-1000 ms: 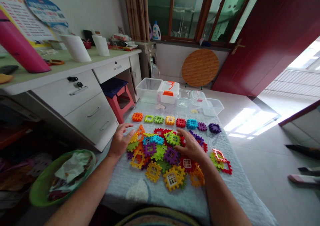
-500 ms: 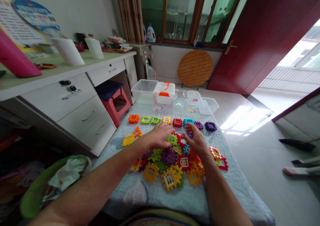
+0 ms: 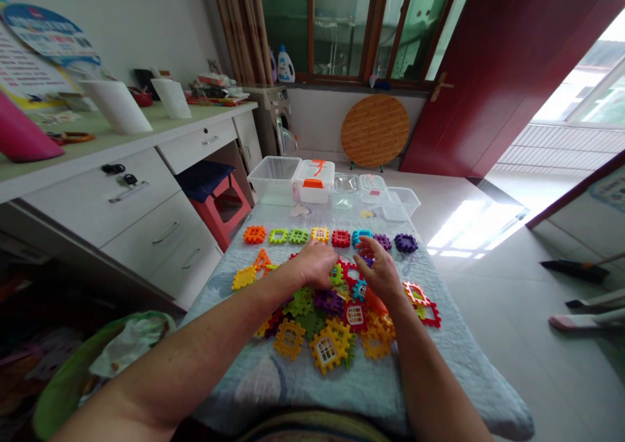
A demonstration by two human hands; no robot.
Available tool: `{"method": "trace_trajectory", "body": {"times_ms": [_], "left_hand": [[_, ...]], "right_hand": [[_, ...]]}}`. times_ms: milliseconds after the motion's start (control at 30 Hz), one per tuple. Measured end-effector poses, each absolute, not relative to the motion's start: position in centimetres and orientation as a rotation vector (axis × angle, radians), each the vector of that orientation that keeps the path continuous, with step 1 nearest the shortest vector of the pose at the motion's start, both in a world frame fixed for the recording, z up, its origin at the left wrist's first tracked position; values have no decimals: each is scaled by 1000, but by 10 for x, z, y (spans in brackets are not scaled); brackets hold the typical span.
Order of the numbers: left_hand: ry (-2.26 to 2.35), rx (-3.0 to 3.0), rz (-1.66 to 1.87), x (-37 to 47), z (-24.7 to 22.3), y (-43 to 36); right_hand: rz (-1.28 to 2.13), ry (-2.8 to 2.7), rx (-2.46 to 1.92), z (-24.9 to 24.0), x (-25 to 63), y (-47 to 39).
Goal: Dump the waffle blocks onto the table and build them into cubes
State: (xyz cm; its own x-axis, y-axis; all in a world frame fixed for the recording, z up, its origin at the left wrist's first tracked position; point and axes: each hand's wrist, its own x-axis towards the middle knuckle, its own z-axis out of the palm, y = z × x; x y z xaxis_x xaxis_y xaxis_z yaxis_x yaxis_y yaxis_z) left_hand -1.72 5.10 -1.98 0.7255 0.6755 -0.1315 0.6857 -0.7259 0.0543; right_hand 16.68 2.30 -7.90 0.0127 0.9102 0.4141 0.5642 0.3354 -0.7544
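My left hand (image 3: pixel 318 264) is over the back of a heap of plastic building blocks, its fingers closed on a light green block (image 3: pixel 336 275). Part of that block is hidden by the hand. To the right, my right hand (image 3: pixel 378 265) hovers with its fingers apart and curved, holding nothing. A blue block (image 3: pixel 360 290) and a red block with a white window (image 3: pixel 355 315) lie between my forearms. Nearer to me are a purple block (image 3: pixel 329 303) and a yellow block with a white window (image 3: pixel 327 349). Behind my hands runs a row of blocks, including a red one (image 3: pixel 340 238).
Clear plastic boxes (image 3: pixel 274 175) and a lidded box with an orange latch (image 3: pixel 315 183) stand at the cloth-covered table's (image 3: pixel 244 357) far end. Loose blocks lie at both sides, including a red frame (image 3: pixel 431 314). A stool (image 3: pixel 217 198) stands left, near the desk.
My left hand's fingers have drawn together on the light green block. My right hand stays almost in place, with its fingers apart. The whole view has shifted slightly.
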Motion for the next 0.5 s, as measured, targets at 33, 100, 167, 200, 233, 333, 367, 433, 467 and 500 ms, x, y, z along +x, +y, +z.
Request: {"method": "trace_trajectory", "body": {"times_ms": [33, 100, 167, 200, 233, 333, 367, 433, 467, 500], "left_hand": [[1106, 2835, -140, -17, -20, 51], [1082, 2855, -77, -19, -19, 51], [1084, 2872, 38, -29, -14, 55], [1100, 2876, 104, -37, -10, 59], [1132, 2876, 171, -48, -6, 65], [1314, 2824, 271, -90, 8, 94], [1398, 2788, 281, -106, 11, 105], [1529, 2705, 251, -133, 12, 127], [1564, 2676, 206, -144, 10, 137], [1591, 2651, 156, -152, 6, 144]], "right_hand": [[461, -1662, -1345, -79, 167, 23], [453, -1648, -1350, -78, 167, 23], [444, -1627, -1347, -78, 167, 22], [437, -1615, -1345, -78, 168, 22], [430, -1604, -1342, -78, 168, 22], [411, -1584, -1349, -78, 168, 22], [408, -1579, -1353, -78, 168, 22], [404, -1576, -1360, -78, 167, 21], [401, -1576, -1361, -78, 167, 21], [399, -1577, -1362, -78, 166, 21]]}}
